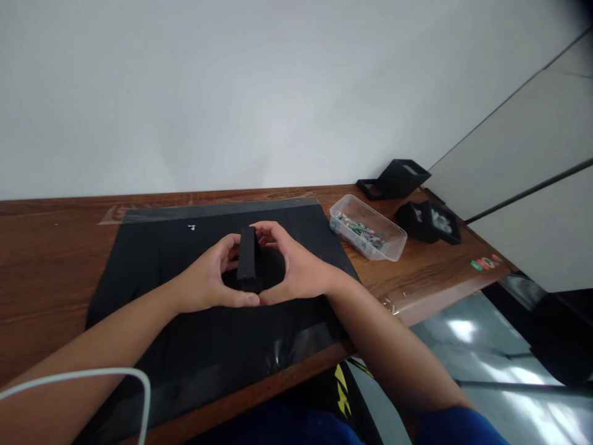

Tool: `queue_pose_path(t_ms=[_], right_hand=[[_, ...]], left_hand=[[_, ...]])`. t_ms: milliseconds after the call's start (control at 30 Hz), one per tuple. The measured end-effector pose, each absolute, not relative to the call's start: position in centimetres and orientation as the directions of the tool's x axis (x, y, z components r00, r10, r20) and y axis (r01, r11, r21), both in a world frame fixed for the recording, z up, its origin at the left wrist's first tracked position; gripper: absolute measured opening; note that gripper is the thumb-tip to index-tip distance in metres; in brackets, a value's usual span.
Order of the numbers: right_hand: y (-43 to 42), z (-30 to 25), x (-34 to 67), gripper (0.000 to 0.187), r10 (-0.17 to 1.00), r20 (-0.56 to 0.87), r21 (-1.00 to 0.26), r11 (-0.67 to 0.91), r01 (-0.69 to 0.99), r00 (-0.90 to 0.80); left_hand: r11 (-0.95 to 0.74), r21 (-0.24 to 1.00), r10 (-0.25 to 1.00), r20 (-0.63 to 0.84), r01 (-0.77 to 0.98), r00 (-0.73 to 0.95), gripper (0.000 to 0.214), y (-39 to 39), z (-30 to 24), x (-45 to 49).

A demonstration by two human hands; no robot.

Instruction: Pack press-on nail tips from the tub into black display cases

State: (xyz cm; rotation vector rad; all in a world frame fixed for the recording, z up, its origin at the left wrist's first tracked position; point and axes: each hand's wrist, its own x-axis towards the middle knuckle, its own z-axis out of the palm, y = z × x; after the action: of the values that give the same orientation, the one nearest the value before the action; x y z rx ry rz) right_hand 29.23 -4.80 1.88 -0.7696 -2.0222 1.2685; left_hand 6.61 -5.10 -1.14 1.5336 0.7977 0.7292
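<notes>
Between my two hands is a narrow black box-shaped piece [248,258], its long side pointing away from me. My left hand [214,272] curls around its left side, fingers at the far end and thumb at the near end. From the right, my right hand [291,266] grips the same piece in a mirrored way, and the two thumb tips meet at its near end. Below them lies a black mat [208,334] taped to the wooden table. What the piece is exactly, I cannot make out.
Right of the mat stands a clear plastic tub [393,247] holding small green and silver parts. Black open boxes [403,176] and black bins [414,220] with pale pieces stand farther right. A small white bit [191,227] lies on the mat. A white cable [92,372] crosses the lower left.
</notes>
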Motion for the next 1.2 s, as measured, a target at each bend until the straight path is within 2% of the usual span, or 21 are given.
queue_pose_path(t_ms=[233, 433, 633, 833, 1033, 1200], right_hand=[[-5.2, 2.9, 29.2, 0.094, 0.740, 0.047, -0.912, 0.306, 0.273, -0.671], [-5.2, 3.0, 29.0, 0.096, 0.749, 0.015, -0.884, 0.320, 0.342, -0.663], [-5.3, 2.8, 28.7, 0.098, 0.729, 0.045, -0.843, 0.394, 0.366, -0.683], [-5.4, 2.4, 28.6, 0.101, 0.714, 0.089, -0.798, 0.468, 0.380, -0.694], [-5.5, 2.0, 28.7, 0.102, 0.711, 0.082, -0.784, 0.479, 0.395, -0.698], [-5.3, 1.7, 28.9, 0.097, 0.687, 0.225, -0.733, 0.587, 0.345, -0.691]], left_hand=[[-0.091, 0.990, 0.776, 0.002, 0.110, 0.631, 0.080, -5.2, -0.9, 6.5], [-0.178, 0.967, 0.745, 0.010, 0.184, 0.667, 0.078, -5.5, -0.2, 6.5], [-0.199, 0.946, 0.797, 0.003, 0.257, 0.604, 0.078, -6.4, 0.3, 6.9], [-0.261, 0.920, 0.784, 0.024, 0.294, 0.620, 0.080, -6.1, 0.4, 6.8], [-0.316, 0.900, 0.802, 0.084, 0.301, 0.591, 0.078, -6.6, 0.1, 7.0], [-0.364, 0.870, 0.813, 0.122, 0.333, 0.570, 0.088, -6.0, -0.5, 6.4]])
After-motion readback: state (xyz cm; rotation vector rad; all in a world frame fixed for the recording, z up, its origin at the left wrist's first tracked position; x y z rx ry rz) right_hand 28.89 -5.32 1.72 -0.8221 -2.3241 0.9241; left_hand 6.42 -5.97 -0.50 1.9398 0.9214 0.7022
